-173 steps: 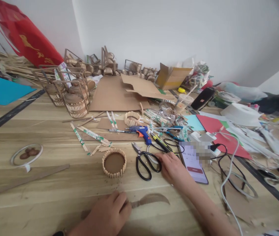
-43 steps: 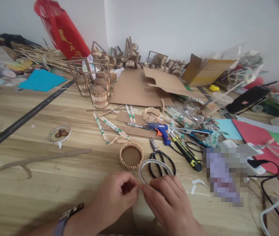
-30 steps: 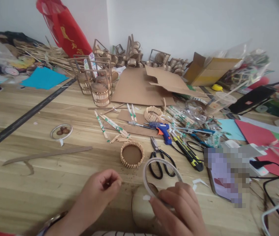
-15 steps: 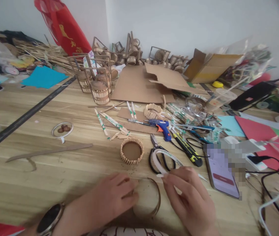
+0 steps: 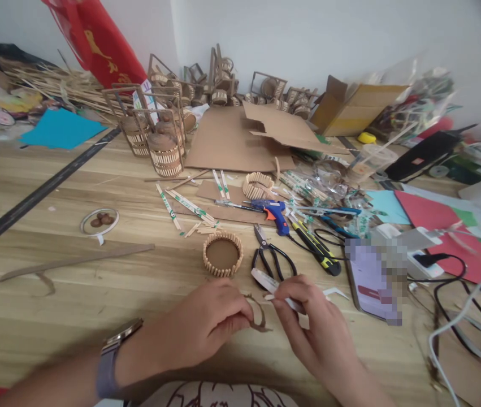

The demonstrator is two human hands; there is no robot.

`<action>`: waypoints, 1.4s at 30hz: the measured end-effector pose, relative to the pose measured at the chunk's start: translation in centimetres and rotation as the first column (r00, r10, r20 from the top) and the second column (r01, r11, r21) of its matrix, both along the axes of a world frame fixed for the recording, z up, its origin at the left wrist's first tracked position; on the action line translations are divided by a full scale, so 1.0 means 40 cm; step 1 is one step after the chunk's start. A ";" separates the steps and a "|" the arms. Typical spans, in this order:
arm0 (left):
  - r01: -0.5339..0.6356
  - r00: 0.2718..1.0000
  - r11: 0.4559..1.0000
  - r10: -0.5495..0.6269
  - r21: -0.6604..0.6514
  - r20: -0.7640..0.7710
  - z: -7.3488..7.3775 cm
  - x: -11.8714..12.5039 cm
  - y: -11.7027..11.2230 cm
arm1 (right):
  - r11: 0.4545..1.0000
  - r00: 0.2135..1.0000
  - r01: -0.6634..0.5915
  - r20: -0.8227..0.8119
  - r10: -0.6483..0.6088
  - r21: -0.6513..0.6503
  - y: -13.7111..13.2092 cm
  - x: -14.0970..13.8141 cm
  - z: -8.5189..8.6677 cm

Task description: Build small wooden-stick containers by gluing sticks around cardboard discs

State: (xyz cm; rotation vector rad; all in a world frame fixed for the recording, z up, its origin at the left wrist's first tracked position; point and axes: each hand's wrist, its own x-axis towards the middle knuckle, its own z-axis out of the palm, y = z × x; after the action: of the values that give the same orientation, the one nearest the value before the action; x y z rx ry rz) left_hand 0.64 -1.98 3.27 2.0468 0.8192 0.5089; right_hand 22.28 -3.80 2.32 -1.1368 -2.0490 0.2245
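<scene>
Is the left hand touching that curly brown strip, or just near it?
Touching. The head view shows the left hand holding the brown strip at its fingertips.

My left hand (image 5: 212, 322) pinches a curled brown strip (image 5: 259, 326) — my right hand (image 5: 319, 328) grips a white tape roll (image 5: 262, 278) near the black-handled shears (image 5: 264, 245).

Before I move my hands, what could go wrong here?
Your left fingers hold a brown strip near the tape in your right fingers, so the two might catch accidentally. Your left fingers are also close to the cup and could nudge it. Reaching forward might knock the scissors beyond the tape.
</scene>
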 end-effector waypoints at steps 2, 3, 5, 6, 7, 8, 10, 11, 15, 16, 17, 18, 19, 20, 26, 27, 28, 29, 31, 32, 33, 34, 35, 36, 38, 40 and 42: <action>0.030 0.999 0.999 -0.029 -0.024 0.040 0.003 -0.002 -0.004 | 0.998 0.998 -0.043 -0.045 0.042 -0.035 0.004 -0.003 0.008; 0.045 0.997 0.999 -0.043 -0.028 0.056 0.004 -0.002 -0.006 | 0.997 0.996 -0.059 -0.070 0.055 -0.059 0.005 -0.005 0.012; 0.057 0.995 0.998 -0.055 -0.023 0.086 0.010 -0.003 -0.011 | 0.988 0.990 -0.101 -0.110 0.088 -0.116 0.008 -0.014 0.021; 0.057 0.993 0.998 -0.055 -0.017 0.102 0.014 -0.003 -0.014 | 0.981 0.987 -0.127 -0.119 0.110 -0.144 0.009 -0.020 0.024; 0.048 0.992 0.999 -0.046 -0.010 0.116 0.017 -0.003 -0.016 | 0.973 0.983 -0.152 -0.124 0.132 -0.171 0.010 -0.027 0.026; 0.033 0.991 0.999 -0.032 -0.007 0.128 0.021 -0.004 -0.019 | 0.965 0.981 -0.171 -0.128 0.148 -0.197 0.011 -0.034 0.028; -0.021 0.991 1.000 0.022 -0.009 0.133 0.024 -0.007 -0.026 | 0.955 0.981 -0.174 -0.131 0.146 -0.238 0.012 -0.041 0.030; -0.057 0.990 0.998 0.059 -0.022 0.125 0.024 -0.009 -0.030 | 0.957 0.984 -0.156 -0.123 0.129 -0.246 0.013 -0.041 0.032; -0.216 0.974 0.965 0.224 -0.151 0.034 0.005 -0.026 -0.045 | 0.985 0.998 -0.033 0.043 0.040 -0.167 0.013 -0.007 0.040; -0.238 0.970 0.954 0.243 -0.183 0.003 -0.003 -0.030 -0.048 | 0.991 0.994 -0.009 0.109 0.024 -0.137 0.013 0.005 0.042; -0.249 0.968 0.946 0.249 -0.207 -0.029 -0.012 -0.033 -0.050 | 0.995 0.984 0.009 0.177 0.009 -0.104 0.011 0.016 0.041; -0.249 0.968 0.942 0.242 -0.227 -0.059 -0.022 -0.035 -0.052 | 0.997 0.969 0.023 0.245 -0.005 -0.070 0.009 0.027 0.039; -0.244 0.969 0.940 0.230 -0.240 -0.087 -0.032 -0.036 -0.053 | 0.999 0.950 0.036 0.311 -0.026 -0.024 0.006 0.036 0.033; -0.236 0.970 0.940 0.214 -0.247 -0.113 -0.042 -0.035 -0.053 | 0.998 0.927 0.047 0.370 -0.056 0.032 0.002 0.044 0.026; -0.241 0.938 0.958 0.189 -0.156 -0.289 -0.096 -0.024 -0.053 | 0.973 0.782 0.061 0.595 -0.185 0.222 -0.023 0.077 -0.035; -0.252 0.927 0.959 0.200 -0.133 -0.316 -0.104 -0.025 -0.053 | 0.973 0.769 0.055 0.612 -0.185 0.225 -0.026 0.081 -0.040; -0.261 0.918 0.958 0.210 -0.114 -0.336 -0.110 -0.027 -0.054 | 0.973 0.758 0.048 0.626 -0.183 0.226 -0.028 0.085 -0.044; -0.267 0.911 0.958 0.217 -0.102 -0.351 -0.116 -0.029 -0.055 | 0.973 0.747 0.037 0.641 -0.178 0.226 -0.029 0.088 -0.046; -0.269 0.905 0.959 0.220 -0.089 -0.365 -0.124 -0.034 -0.057 | 0.973 0.727 0.019 0.665 -0.173 0.232 -0.030 0.092 -0.047; -0.270 0.904 0.959 0.222 -0.083 -0.366 -0.126 -0.035 -0.057 | 0.972 0.719 0.015 0.672 -0.174 0.236 -0.030 0.092 -0.047; -0.267 0.904 0.961 0.223 -0.075 -0.364 -0.128 -0.036 -0.058 | 0.971 0.714 0.013 0.678 -0.177 0.240 -0.029 0.092 -0.048; -0.263 0.906 0.963 0.224 -0.063 -0.359 -0.129 -0.036 -0.058 | 0.970 0.711 0.013 0.680 -0.181 0.244 -0.028 0.091 -0.049; -0.258 0.907 0.965 0.226 -0.046 -0.357 -0.129 -0.035 -0.058 | 0.968 0.709 0.012 0.680 -0.184 0.250 -0.026 0.090 -0.051; -0.251 0.904 0.968 0.227 -0.019 -0.362 -0.129 -0.033 -0.057 | 0.967 0.708 0.011 0.681 -0.189 0.256 -0.024 0.089 -0.054; -0.219 0.889 0.973 0.228 0.070 -0.398 -0.127 -0.029 -0.056 | 0.964 0.703 -0.001 0.686 -0.187 0.264 -0.020 0.089 -0.059; -0.176 0.863 0.963 0.250 0.203 -0.439 -0.123 -0.024 -0.054 | 0.963 0.702 -0.007 0.688 -0.187 0.269 -0.015 0.093 -0.061; -0.136 0.847 0.936 0.280 0.326 -0.452 -0.117 -0.020 -0.054 | 0.962 0.707 0.010 0.678 -0.201 0.274 -0.010 0.100 -0.058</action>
State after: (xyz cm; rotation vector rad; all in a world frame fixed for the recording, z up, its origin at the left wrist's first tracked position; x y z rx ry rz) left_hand -0.15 -4.14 -1.41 2.4110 1.3554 0.2212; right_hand 26.28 -4.21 -0.01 -1.2922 -2.5490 -0.6228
